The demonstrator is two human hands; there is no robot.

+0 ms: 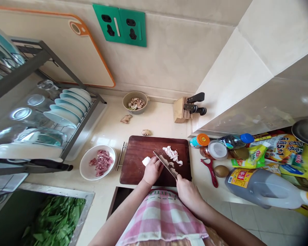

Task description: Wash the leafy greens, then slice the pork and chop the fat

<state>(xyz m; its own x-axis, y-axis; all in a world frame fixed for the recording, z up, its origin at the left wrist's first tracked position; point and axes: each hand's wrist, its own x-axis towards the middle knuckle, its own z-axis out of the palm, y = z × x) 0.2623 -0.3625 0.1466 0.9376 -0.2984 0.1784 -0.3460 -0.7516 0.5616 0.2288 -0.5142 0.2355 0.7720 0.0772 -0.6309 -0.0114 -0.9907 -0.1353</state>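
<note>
A brown wooden cutting board (137, 147) lies on the counter in front of me. My right hand (188, 189) is closed around the handle of a kitchen knife (165, 164), whose blade slants up and left across the board. My left hand (153, 170) has its fingers curled beside the blade, pressing on a pale white piece of food, perhaps fat or meat (145, 160), that sticks out on the left. Beyond the knife lies a small heap of pale, pinkish-white slices (172, 154). A few flat slices sit close to the blade, partly hidden by it.
A white bowl (83, 164) of cut raw meat stands left of the board. Ginger pieces (146, 132), a colander (127, 104) and a knife block (181, 109) are behind. Jars, a peeler (210, 172) and a large jug (256, 188) crowd the right; a sink (88, 198) with greens is at left.
</note>
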